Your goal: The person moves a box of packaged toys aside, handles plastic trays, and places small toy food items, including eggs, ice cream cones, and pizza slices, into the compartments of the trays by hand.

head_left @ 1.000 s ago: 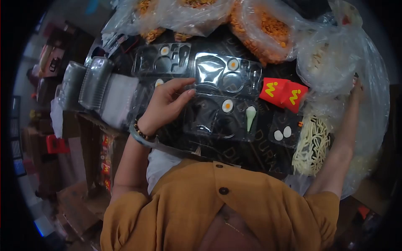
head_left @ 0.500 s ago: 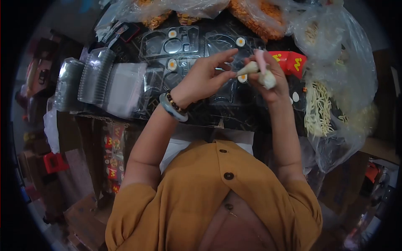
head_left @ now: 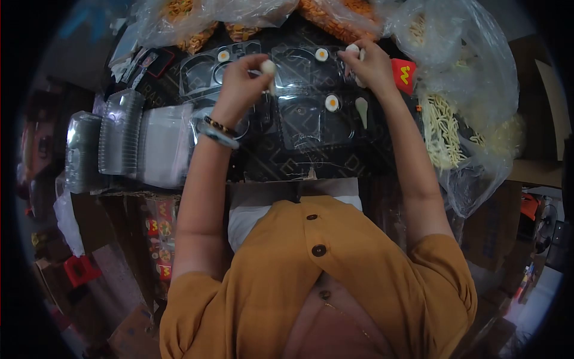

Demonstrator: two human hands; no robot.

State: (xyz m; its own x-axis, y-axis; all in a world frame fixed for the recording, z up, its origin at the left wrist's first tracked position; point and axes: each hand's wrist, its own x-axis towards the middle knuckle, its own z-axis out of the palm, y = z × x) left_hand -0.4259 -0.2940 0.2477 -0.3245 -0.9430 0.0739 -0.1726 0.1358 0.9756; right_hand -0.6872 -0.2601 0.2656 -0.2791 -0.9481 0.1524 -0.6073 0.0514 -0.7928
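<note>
My left hand (head_left: 242, 84) pinches a small pale green-white toy piece (head_left: 268, 69) above the clear plastic trays (head_left: 299, 113) on the dark table. My right hand (head_left: 371, 66) holds more of the same pale pieces (head_left: 354, 50) over the far tray. The near tray carries a toy fried egg (head_left: 332, 103) and a pale piece (head_left: 362, 107) lying in a slot. Two other trays also hold a toy egg (head_left: 321, 54) each.
Stacks of clear tray lids (head_left: 128, 140) lie at the left. Bags of orange toy food (head_left: 197, 24) line the far edge. A red fries box (head_left: 405, 75) and a bag of pale noodle pieces (head_left: 445, 128) sit at the right. Cardboard boxes stand below left.
Both hands have separated and moved away from me toward the far trays; the left hand now holds one pale piece taken from the right hand's bunch.
</note>
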